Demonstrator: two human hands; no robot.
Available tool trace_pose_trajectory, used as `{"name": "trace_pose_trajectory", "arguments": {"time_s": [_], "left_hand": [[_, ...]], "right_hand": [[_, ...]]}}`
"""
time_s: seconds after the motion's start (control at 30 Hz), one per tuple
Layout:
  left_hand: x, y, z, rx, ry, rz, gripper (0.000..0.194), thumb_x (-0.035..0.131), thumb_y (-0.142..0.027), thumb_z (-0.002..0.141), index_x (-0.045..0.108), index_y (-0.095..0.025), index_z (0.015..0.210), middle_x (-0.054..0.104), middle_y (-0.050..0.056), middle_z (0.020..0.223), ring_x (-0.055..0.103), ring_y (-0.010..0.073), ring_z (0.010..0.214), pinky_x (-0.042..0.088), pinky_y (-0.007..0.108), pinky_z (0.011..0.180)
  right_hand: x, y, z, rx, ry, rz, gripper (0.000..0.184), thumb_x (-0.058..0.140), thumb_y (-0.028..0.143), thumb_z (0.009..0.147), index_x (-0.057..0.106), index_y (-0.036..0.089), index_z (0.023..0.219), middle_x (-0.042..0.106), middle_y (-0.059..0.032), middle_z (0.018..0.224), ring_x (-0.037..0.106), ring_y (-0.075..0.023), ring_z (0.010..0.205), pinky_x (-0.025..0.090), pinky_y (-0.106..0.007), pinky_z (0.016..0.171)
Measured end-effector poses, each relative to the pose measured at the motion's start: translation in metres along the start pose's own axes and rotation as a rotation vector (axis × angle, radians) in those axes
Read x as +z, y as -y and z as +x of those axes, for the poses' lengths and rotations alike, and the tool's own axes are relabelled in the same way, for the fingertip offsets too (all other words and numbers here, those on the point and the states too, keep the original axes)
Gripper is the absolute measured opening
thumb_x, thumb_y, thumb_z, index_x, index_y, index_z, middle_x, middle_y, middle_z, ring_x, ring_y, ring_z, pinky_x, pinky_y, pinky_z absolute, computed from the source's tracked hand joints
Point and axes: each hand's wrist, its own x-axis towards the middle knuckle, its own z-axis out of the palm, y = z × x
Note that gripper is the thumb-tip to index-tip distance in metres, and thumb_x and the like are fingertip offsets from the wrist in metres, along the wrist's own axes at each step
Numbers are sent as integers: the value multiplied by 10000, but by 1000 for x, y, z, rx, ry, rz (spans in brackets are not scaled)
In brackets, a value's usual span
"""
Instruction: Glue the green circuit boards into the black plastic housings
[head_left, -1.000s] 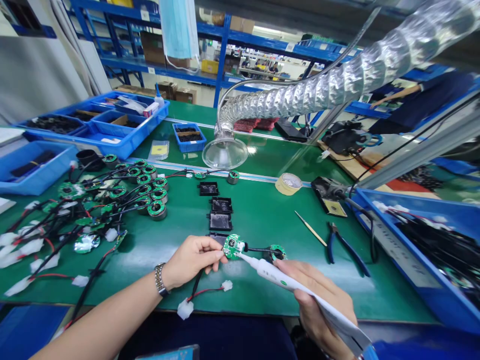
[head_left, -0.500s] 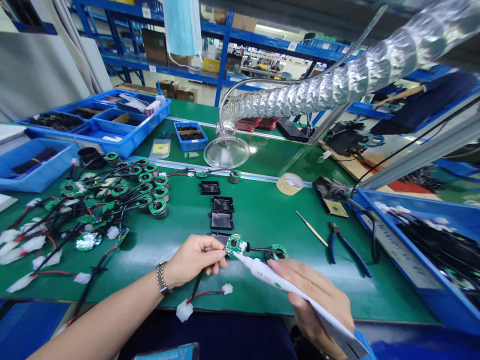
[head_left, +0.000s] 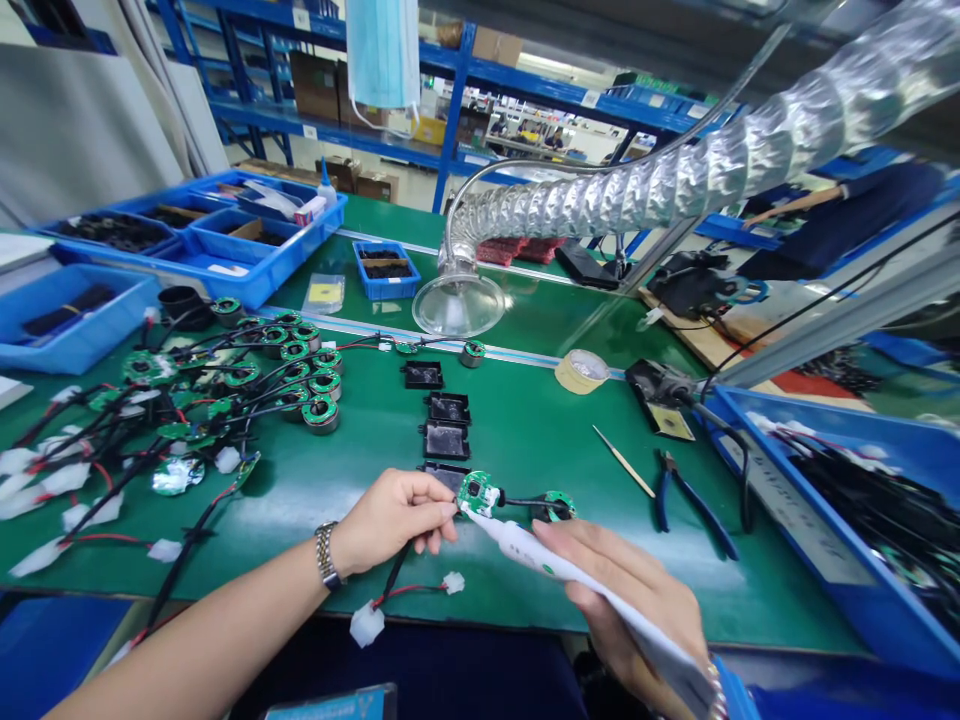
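Observation:
Between thumb and fingers, my left hand pinches the edge of a small green circuit board. A short black cable joins this board to a round coil part on the right. My right hand is wrapped round a white glue tube, its narrow nozzle touching or almost touching the board's lower left edge. Black plastic cases stand in a column just beyond the board. Below my left hand, a white connector hangs from the wires at the table's edge.
Wired circuit boards with coils are heaped on the left. An extraction hood hangs over the table's middle. Tape, a pointed wooden stick, pliers and a blue bin are on the right.
The tube's nozzle has shifted slightly left along the board's lower edge. My left hand keeps its pinch on the board. The whole view has moved a little.

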Motion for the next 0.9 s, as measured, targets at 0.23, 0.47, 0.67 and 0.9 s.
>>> {"name": "trace_pose_trajectory", "arguments": {"time_s": [0.23, 0.47, 0.67, 0.9], "left_hand": [[-2, 1, 1, -34, -8, -5, 227, 633, -326, 703, 596, -103, 680, 651, 53, 588, 530, 81, 437, 382, 156, 382], [-4, 3, 5, -87, -7, -59, 283, 661, -375, 690, 591, -101, 701, 644, 62, 609, 517, 81, 442, 356, 146, 360], [-10, 4, 8, -104, 2, -14, 285, 660, -380, 698, 602, -101, 697, 640, 62, 613, 458, 56, 409, 307, 133, 336], [-21, -6, 12, -104, 50, 195, 260, 598, -360, 743, 627, -105, 783, 654, 71, 700, 469, 67, 455, 319, 144, 369]], "right_hand": [[9, -70, 13, 846, -466, 920, 142, 541, 305, 826, 564, 166, 810, 589, 13, 617, 531, -81, 418, 460, -171, 358], [-10, -213, 67, 1142, -796, 982, 328, 178, 76, 919, 503, 120, 933, 619, -52, 796, 607, -53, 635, 531, -151, 620], [-4, -202, 68, 1151, -606, 1038, 239, 343, 158, 902, 562, 81, 962, 639, -93, 812, 624, -101, 665, 541, -217, 616], [18, -78, 18, 360, 511, 430, 170, 553, 283, 810, 666, 183, 888, 675, -29, 818, 621, -121, 703, 501, -223, 634]]}}
